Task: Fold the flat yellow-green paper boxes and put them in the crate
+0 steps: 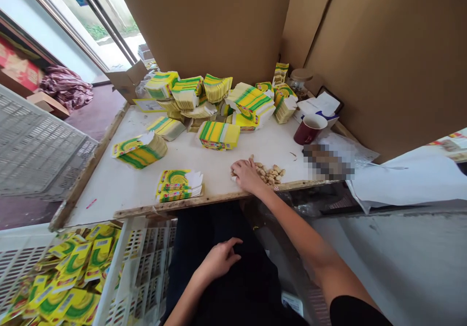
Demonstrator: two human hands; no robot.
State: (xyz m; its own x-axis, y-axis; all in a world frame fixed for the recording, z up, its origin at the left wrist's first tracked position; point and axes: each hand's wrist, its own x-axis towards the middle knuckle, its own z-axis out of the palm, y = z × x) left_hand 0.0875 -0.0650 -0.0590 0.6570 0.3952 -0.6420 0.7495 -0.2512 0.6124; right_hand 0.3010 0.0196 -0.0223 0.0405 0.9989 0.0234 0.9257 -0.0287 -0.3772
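While right hand (247, 174) touches peanuts (270, 174), left hand (220, 259) on lap.

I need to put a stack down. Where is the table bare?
Bare table lies between the left stack and the front stack, and between the middle stack and the right hand. The back pile is crowded.

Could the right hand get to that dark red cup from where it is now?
Probably yes. The right hand rests at the peanuts near the table's front edge, and the cup stands just beyond, with only bare tabletop and those peanuts between them.
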